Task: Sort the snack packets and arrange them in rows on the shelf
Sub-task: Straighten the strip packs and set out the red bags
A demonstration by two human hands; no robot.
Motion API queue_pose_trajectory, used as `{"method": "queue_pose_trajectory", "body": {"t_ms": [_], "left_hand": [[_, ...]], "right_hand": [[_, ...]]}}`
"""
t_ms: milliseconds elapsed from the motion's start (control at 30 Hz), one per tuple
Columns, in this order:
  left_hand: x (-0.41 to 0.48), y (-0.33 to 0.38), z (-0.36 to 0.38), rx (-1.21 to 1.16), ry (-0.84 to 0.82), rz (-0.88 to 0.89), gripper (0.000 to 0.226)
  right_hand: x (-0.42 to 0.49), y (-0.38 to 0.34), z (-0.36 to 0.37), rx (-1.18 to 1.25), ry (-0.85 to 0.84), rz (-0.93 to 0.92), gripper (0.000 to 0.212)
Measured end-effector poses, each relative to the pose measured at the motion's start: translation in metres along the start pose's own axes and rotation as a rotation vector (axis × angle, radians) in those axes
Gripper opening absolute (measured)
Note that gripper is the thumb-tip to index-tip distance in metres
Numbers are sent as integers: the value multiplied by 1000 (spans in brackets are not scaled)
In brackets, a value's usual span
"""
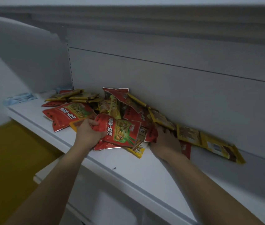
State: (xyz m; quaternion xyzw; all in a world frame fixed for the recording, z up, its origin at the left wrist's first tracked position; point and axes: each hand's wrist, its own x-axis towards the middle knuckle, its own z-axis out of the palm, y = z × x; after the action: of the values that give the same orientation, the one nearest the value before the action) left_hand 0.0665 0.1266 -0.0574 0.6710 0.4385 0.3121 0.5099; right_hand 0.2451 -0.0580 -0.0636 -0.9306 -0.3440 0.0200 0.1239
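A: Head view, the only one. Where's the task's thing?

B: Mixed pile [125, 109] of red and yellow snack packets, on the white shelf [128, 168], pushed against the far back panel [177, 82]. Nothing is in rows yet. I judge the sorting has barely begun.

A: Grips?

B: Left hand [89, 132] has its grip closed, fingers curled over the left short edge of a red packet [120, 130] on the near side of the pile. Right hand [166, 138] lies on the right part of the pile, fingers buried among the packets. Can't tell if that grip has hold of anything.

A: Key relation for the next move?

B: The red packet's long axis runs left to right, tipped slightly toward the near right. The left grip is at its left end, and its right end is just beside the right hand's thumb. So the left hand has it. Pulling it left and near frees it along its own axis.

A: Where would it go?

B: Probably left, where another red packet [66, 114] lies flat, with a yellow stack [74, 96] beyond it. The yellow packets [209, 142] trail right along the back panel, nearer the right hand.

A: Risk?

B: Slippery foil, and the packets overlap, so neighbours may drag along.
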Motion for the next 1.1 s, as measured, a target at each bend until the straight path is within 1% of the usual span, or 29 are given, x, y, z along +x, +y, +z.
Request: {"method": "queue_pose_trajectory", "body": {"t_ms": [133, 200, 300, 400, 500, 600, 633, 700, 767, 800, 833, 867, 933, 967, 1000, 1100], "left_hand": [[-5, 2, 1, -201, -51, -42, 38], [-9, 6, 2, -263, -16, -4, 36], [-16, 18, -2, -234, 99, 140, 37], [-24, 33, -10, -184, 220, 310, 39], [-33, 50, -15, -148, 303, 456, 39], [-39, 65, -19, -161, 366, 570, 38], [-40, 68, -19, -179, 360, 588, 42], [-42, 72, -16, -264, 294, 582, 58], [-41, 74, -7, -336, 241, 508, 70], [-41, 73, -2, -334, 239, 460, 70], [-40, 73, 5, -327, 240, 408, 63], [-38, 71, 12, -322, 235, 349, 51], [-36, 68, 27, -326, 187, 269, 21], [-36, 66, 33, -332, 163, 257, 16], [-36, 65, 38, -336, 153, 262, 14], [-34, 74, 50, -304, 190, 364, 9]], "right_hand": [[5, -2, -6, -49, 75, -29, 45], [4, -3, -7, -121, 103, -75, 39], [2, 1, -10, -118, 108, -117, 42], [-3, 8, -14, -62, 132, -104, 40], [-11, 11, -22, 6, 190, -100, 39], [-19, 7, -39, 25, 281, -81, 45], [-23, 4, -47, 48, 311, -78, 46], [-30, 0, -65, 92, 346, -91, 46], [-38, -1, -84, 114, 380, -115, 48], [-41, 0, -93, 116, 418, -127, 47], [-44, 3, -103, 118, 470, -141, 45], [-46, 7, -112, 125, 530, -156, 45], [-48, 18, -128, 159, 649, -177, 48], [-48, 24, -134, 170, 706, -174, 50], [-47, 31, -139, 185, 770, -171, 52], [-49, 45, -143, 263, 968, -227, 50]]}}
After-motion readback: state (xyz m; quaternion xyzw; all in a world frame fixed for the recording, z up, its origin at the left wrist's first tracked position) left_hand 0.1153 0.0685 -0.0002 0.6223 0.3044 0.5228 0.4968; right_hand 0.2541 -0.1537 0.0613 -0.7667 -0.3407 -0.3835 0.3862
